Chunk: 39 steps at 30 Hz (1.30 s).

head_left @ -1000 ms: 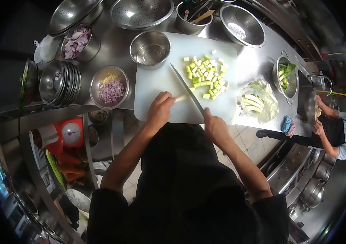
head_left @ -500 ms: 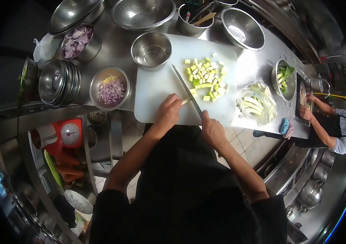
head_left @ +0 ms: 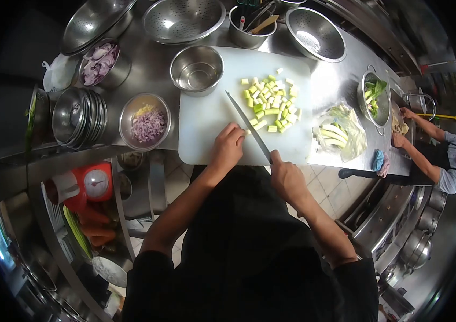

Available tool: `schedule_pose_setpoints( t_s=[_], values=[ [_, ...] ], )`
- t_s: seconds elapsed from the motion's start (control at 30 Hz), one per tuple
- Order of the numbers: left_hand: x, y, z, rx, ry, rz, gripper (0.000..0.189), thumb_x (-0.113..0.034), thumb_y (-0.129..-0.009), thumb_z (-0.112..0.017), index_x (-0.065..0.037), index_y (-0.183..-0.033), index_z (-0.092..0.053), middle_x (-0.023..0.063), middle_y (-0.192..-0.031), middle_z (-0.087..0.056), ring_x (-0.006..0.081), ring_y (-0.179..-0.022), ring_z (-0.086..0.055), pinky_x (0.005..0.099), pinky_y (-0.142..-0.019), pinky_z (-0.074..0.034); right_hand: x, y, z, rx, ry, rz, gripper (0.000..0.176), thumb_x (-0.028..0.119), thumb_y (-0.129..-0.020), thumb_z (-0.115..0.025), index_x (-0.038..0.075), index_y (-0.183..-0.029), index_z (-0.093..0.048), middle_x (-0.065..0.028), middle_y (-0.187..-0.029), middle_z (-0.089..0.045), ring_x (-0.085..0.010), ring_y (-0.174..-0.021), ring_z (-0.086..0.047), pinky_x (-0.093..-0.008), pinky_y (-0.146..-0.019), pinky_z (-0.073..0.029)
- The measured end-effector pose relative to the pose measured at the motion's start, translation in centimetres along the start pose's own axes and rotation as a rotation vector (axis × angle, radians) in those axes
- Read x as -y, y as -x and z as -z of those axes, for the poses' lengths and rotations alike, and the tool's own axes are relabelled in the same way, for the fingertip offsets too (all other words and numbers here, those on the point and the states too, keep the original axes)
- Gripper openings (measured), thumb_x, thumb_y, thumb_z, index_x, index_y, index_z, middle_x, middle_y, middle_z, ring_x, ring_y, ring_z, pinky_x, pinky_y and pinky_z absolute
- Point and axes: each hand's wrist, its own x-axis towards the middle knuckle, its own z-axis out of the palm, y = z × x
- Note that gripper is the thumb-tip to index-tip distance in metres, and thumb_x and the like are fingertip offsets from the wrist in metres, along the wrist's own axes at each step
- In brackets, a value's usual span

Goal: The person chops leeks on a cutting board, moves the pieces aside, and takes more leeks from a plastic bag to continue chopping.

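Note:
My right hand (head_left: 288,177) is closed round the handle of a long kitchen knife (head_left: 250,127), whose blade slants up and left over the white cutting board (head_left: 201,126). Left of the blade, my left hand (head_left: 229,146) pinches the end of a pale green vegetable stalk (head_left: 248,132) with curled fingers. A longer slice lies just across the blade. Chopped pale green pieces (head_left: 276,99) are heaped on the board's right half. A steel bowl (head_left: 197,70) stands at the board's upper left corner.
A plastic bag of pale green strips (head_left: 340,134) lies right of the board. On the left are a bowl of diced onion (head_left: 147,126), stacked bowls (head_left: 80,118) and a pot of sliced onion (head_left: 99,64). Colanders (head_left: 185,21) line the back. Another person (head_left: 437,161) works at far right.
The blade has passed through the stalk; a longer slice now lies on its right side, and only a short end shows at my left fingers. My right hand has shifted slightly right and down.

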Motion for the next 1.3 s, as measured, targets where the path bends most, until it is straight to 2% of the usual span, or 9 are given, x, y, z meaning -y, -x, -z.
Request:
schedule_pose_setpoints(
  t_s=[0.33,0.53,0.7,0.8,0.9,1.0,1.07,1.17,1.3],
  values=[
    [0.3,0.4,-0.3,0.003,-0.018,-0.027,0.019,0.008,-0.075,-0.062,0.0,-0.092,-0.06,0.0138,-0.094,-0.058,0.0355,-0.084,-0.059,0.0414,-0.07,-0.049,0.0,-3.2,-1.9,-0.041,-0.095,0.003,0.018,0.004,-0.085,-0.046,0.002,-0.103,-0.044,-0.027,-0.067,-0.06,-0.0472,-0.066,-0.06,-0.0561,-0.061,-0.047],
    [-0.7,-1.8,-1.9,-0.099,0.079,0.071,0.04,0.019,-0.073,-0.056,0.0,-0.108,-0.058,0.0141,-0.101,-0.057,0.026,-0.076,-0.06,0.0329,-0.065,-0.05,-3.0,0.7,2.5,-0.189,-0.251,-0.114,0.023,0.012,-0.089,-0.054,0.003,-0.108,-0.046,-0.0294,-0.073,-0.06,-0.0496,-0.072,-0.058,-0.0564,-0.063,-0.044],
    [-6.8,-5.7,-2.6,-0.262,-0.144,-0.231,0.04,0.019,-0.075,-0.051,0.002,-0.11,-0.059,0.0137,-0.106,-0.06,0.0292,-0.09,-0.064,0.0336,-0.078,-0.051,-8.3,2.6,3.8,-0.263,-0.201,-0.273,0.022,0.014,-0.089,-0.054,0.003,-0.107,-0.048,-0.0283,-0.069,-0.06,-0.0481,-0.068,-0.059,-0.0567,-0.062,-0.044],
    [-10.1,-7.1,-5.4,-0.112,0.014,-0.383,0.037,0.019,-0.074,-0.046,0.003,-0.104,-0.061,0.0167,-0.104,-0.061,0.0333,-0.094,-0.063,0.036,-0.079,-0.051,-10.0,5.4,5.2,-0.251,-0.408,-0.272,0.021,0.013,-0.088,-0.056,0.002,-0.105,-0.05,-0.0289,-0.073,-0.061,-0.0488,-0.071,-0.058,-0.0571,-0.063,-0.042],
    [-12.8,-7.4,-11.5,0.114,0.157,-0.332,0.031,0.017,-0.074,-0.046,0.003,-0.096,-0.063,0.0173,-0.1,-0.065,0.0338,-0.092,-0.064,0.0349,-0.078,-0.051,-11.9,10.3,9.2,-0.323,-0.599,-0.33,0.02,0.013,-0.091,-0.056,0.0,-0.105,-0.051,-0.0207,-0.066,-0.06,-0.0338,-0.059,-0.059,-0.0438,-0.055,-0.044],
    [-13.7,-7.8,-18.7,0.342,-0.023,-0.363,0.025,0.009,-0.075,-0.054,0.0,-0.095,-0.065,0.0188,-0.101,-0.065,0.0356,-0.092,-0.064,0.0396,-0.08,-0.052,-16.4,14.7,10.7,-0.458,-0.674,-0.461,0.023,0.013,-0.095,-0.052,0.0,-0.115,-0.051,-0.0079,-0.062,-0.057,-0.0105,-0.048,-0.051,-0.028,-0.044,-0.04],
    [-14.3,-9.4,-22.8,0.827,-0.676,-0.154,0.033,-0.003,-0.083,-0.054,-0.001,-0.115,-0.061,0.0189,-0.111,-0.064,0.0334,-0.099,-0.062,0.0367,-0.086,-0.051,-19.3,16.7,11.2,-0.534,-0.673,-0.525,0.026,0.011,-0.096,-0.051,-0.002,-0.117,-0.049,-0.0055,-0.063,-0.054,-0.0095,-0.047,-0.047,-0.0264,-0.044,-0.039],
    [-11.0,-10.0,-27.4,0.622,-0.801,-0.519,0.041,-0.022,-0.086,-0.057,-0.007,-0.123,-0.058,0.0153,-0.118,-0.062,0.0308,-0.106,-0.06,0.0361,-0.089,-0.049,-22.2,18.6,11.8,-0.562,-0.705,-0.595,0.026,0.011,-0.096,-0.05,-0.002,-0.118,-0.05,-0.0055,-0.063,-0.054,-0.0092,-0.047,-0.047,-0.0261,-0.043,-0.038],
    [-14.2,-10.3,-26.4,0.723,-0.628,-0.354,0.042,-0.034,-0.085,-0.057,-0.012,-0.12,-0.061,0.0128,-0.119,-0.062,0.0294,-0.109,-0.058,0.0395,-0.093,-0.046,-24.9,19.8,10.9,-0.535,-0.888,-0.608,0.026,0.011,-0.096,-0.05,-0.003,-0.118,-0.05,-0.0056,-0.064,-0.054,-0.0088,-0.048,-0.048,-0.0244,-0.042,-0.038]
  ],
)
